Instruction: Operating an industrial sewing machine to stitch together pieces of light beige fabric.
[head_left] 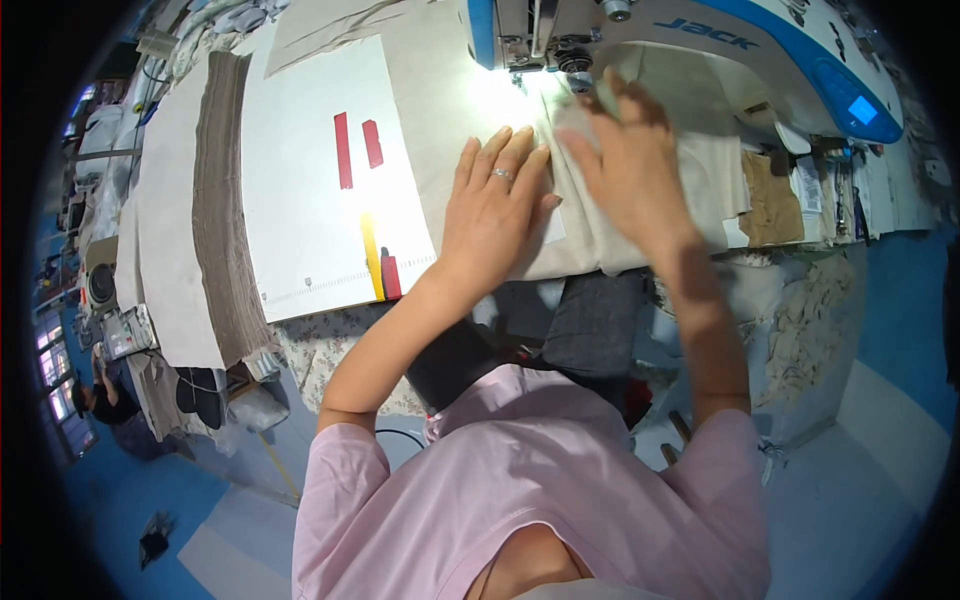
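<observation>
Beige fabric (pixel 605 235) lies under the head of a white and blue sewing machine (pixel 765 70), its front edge hanging slightly over the table edge. My left hand (pixel 498 200), with a ring on one finger, rests flat on this cloth, fingers stretched toward the lit needle area (pixel 520 82). To its right, my right hand (pixel 635 165) is over the folded cloth, thumb and fingers spread and somewhat blurred. Whether its fingertips press on the cloth, I cannot tell. Neither hand shows anything gripped.
Left of the fabric is a white table surface (pixel 300 200) with red strips (pixel 343 150) and a yellow strip (pixel 371 250). A stack of brown-edged cloth (pixel 222 210) stands further left. Brown paper (pixel 772 205) lies at the right. Another person (pixel 110 400) is at the far left.
</observation>
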